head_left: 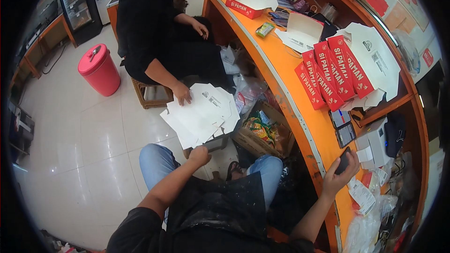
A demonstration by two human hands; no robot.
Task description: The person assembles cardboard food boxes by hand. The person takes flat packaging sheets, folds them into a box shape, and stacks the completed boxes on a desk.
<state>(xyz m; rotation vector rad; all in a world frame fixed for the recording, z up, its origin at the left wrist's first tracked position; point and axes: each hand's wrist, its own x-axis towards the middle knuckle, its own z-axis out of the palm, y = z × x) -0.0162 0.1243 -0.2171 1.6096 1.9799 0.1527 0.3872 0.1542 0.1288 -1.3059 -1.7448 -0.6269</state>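
Just below the near corner of a stack of flat white cardboard box blanks [199,112], my left hand [200,156] is closed. What its fingers hold, if anything, is hidden. The blanks lie on a low stool in front of my knees, and a co-worker's hand [182,93] rests on their far left part. At the right, over the orange counter [276,49], my right hand [346,174] is closed around a dark phone [343,162]. Two more phones lie on the counter just beyond it, a lit phone [346,134] and another [338,118].
Folded red boxes [328,72] with open white lids stand on the counter. A white boxy device [372,145] and plastic bags [370,220] crowd its near right. Beneath the counter sits a cardboard carton [281,133] of packets. A pink bin [99,70] stands on the tiled floor, left of the seated co-worker.
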